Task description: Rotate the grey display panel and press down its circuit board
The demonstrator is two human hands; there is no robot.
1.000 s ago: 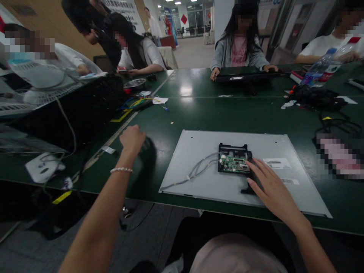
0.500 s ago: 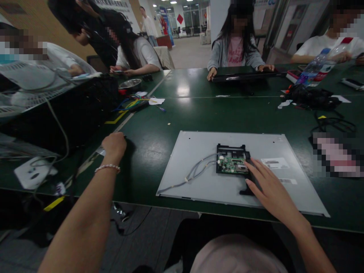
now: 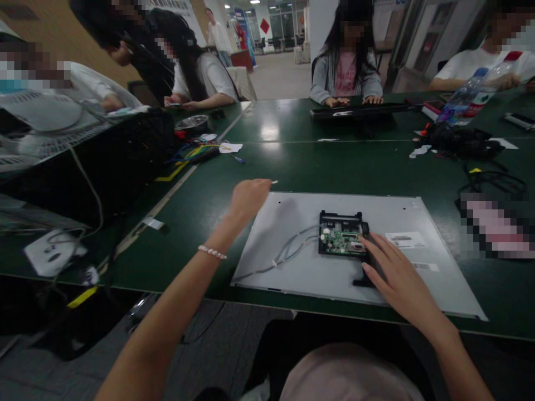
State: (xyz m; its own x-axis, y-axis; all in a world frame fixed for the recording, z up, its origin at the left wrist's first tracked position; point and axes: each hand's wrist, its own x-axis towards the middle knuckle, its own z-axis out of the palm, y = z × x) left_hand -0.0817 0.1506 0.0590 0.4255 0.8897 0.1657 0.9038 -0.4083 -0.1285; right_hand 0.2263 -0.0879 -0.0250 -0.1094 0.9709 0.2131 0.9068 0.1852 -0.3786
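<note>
My left hand (image 3: 249, 197), with a beaded bracelet on its wrist, is closed near the panel's far left corner. A small whitish tip (image 3: 274, 182) sticks out past its fingers; the rest of the item is hidden. My right hand (image 3: 393, 264) lies with its fingers stretched out against the right side of a black plastic bracket (image 3: 340, 216). Inside the bracket sits a green circuit board (image 3: 341, 241). Grey cables (image 3: 288, 250) run from the board to the near left corner of a flat grey display panel (image 3: 267, 267), which lies back up.
The green table (image 3: 292, 167) carries a black case (image 3: 92, 167) and a white adapter-like box (image 3: 52, 253) at left. Wires (image 3: 196, 151) and a metal bowl (image 3: 192, 123) lie beyond. At right are bottles (image 3: 466, 100) and black cables (image 3: 497, 181). Other people sit around the table.
My left hand has moved right, from the table's left side to the panel's far left corner. My right hand has stayed put. The person opposite has brought both hands together on the dark device.
</note>
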